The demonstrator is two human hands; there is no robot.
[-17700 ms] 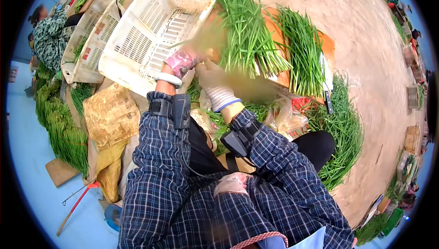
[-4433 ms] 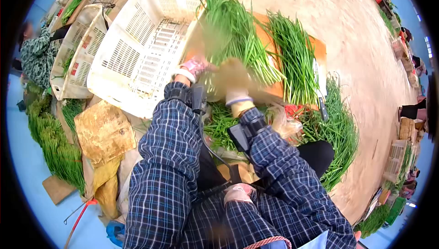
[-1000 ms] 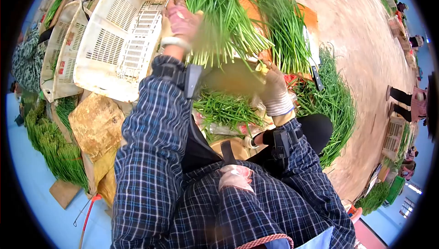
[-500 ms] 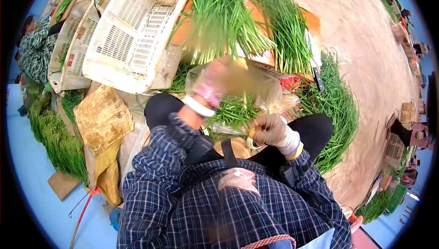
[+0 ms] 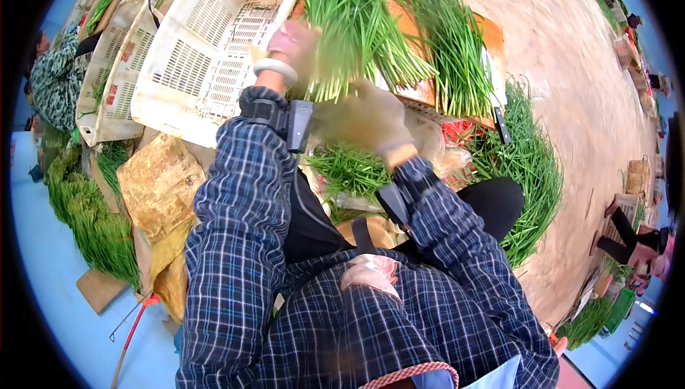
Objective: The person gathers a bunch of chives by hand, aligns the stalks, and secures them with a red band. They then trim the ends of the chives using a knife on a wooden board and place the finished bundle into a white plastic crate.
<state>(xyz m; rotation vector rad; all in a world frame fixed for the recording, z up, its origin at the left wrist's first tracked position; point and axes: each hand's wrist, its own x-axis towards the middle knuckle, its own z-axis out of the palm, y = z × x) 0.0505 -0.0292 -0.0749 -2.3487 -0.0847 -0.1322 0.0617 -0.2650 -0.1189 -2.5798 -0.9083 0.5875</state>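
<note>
From the head view, I see the left hand (image 5: 294,43), in a pink glove with a white band at the wrist, stretched well out, its forearm nearly straight. The right hand (image 5: 372,119), in a pale knitted glove, sits nearer the body, its forearm slanting inward from the right. Both are smeared by blur over the fingers, and I can't tell whether either one is closed on anything.

Just to the right of the left hand, and ahead of the right, lies a thick bunch of long green stalks (image 5: 360,25). Its pale cut ends point back towards the person and its leaf tips away, the long axis leaning a little rightward at the near end. A second green bunch (image 5: 457,46) lies roughly parallel, farther right of both hands.

The two share an orange flat board (image 5: 408,25), whose near edge is close ahead of the right hand. A white slotted plastic crate (image 5: 189,39) crowds the left hand's outer side. Beyond the black-handled knife (image 5: 502,126), to the right of the right hand, bare tan floor (image 5: 571,96) spreads wide.
</note>
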